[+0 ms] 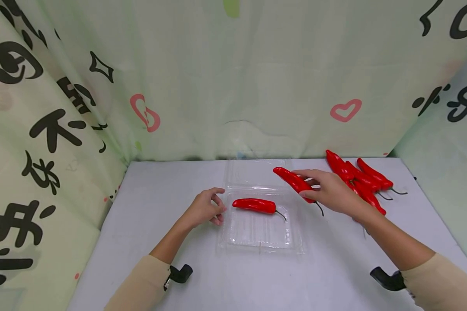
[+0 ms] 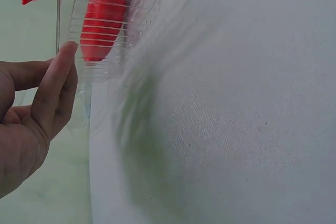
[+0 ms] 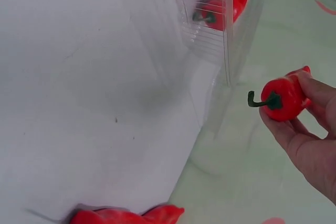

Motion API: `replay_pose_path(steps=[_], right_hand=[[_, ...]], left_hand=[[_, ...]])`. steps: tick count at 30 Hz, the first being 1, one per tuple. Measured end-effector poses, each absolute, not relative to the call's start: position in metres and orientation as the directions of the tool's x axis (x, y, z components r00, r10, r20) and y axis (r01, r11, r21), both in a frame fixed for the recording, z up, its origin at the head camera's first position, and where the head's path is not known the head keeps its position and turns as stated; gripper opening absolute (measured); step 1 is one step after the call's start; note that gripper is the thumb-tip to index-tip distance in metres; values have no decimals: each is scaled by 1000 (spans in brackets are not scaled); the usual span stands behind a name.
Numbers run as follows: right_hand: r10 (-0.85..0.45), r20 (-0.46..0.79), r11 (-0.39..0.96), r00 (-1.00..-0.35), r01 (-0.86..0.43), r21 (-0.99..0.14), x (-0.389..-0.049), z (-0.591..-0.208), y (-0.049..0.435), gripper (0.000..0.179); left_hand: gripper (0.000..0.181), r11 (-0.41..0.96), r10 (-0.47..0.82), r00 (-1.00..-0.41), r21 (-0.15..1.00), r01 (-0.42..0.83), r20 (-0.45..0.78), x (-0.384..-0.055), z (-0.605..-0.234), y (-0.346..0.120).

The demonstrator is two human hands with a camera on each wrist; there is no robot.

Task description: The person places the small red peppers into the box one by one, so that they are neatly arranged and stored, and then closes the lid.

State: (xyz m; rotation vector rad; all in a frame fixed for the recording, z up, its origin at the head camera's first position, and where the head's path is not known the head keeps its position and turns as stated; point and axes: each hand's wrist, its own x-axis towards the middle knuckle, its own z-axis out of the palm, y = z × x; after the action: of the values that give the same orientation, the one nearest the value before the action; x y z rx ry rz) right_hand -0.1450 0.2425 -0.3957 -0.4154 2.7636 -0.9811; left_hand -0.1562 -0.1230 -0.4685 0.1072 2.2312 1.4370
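Observation:
A clear plastic clamshell box (image 1: 257, 233) lies with its lid (image 1: 253, 175) folded back toward the curtain. One red chili pepper (image 1: 254, 205) lies crosswise in its base, stem to the right. My right hand (image 1: 331, 190) pinches a second red pepper (image 1: 293, 179) between thumb and fingers, over the box's right side; its green stem (image 3: 257, 99) shows in the right wrist view. At the box's left edge is my left hand (image 1: 207, 208), fingers loosely bent and holding nothing. In the left wrist view, its fingertips (image 2: 68, 48) are right at the box wall.
Several more red peppers (image 1: 363, 179) lie in a pile at the table's back right, beyond the right forearm. A pale curtain (image 1: 233, 86) with printed characters and hearts stands along the back and sides of the white table (image 1: 159, 181).

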Motion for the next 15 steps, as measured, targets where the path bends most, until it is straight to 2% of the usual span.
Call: replay_pose_path(steps=[15], right_hand=[[-400, -130, 727, -907, -228, -648, -147, -397, 212, 70]], left_hand=[[61, 443, 329, -878, 878, -182, -348, -158, -470, -124]])
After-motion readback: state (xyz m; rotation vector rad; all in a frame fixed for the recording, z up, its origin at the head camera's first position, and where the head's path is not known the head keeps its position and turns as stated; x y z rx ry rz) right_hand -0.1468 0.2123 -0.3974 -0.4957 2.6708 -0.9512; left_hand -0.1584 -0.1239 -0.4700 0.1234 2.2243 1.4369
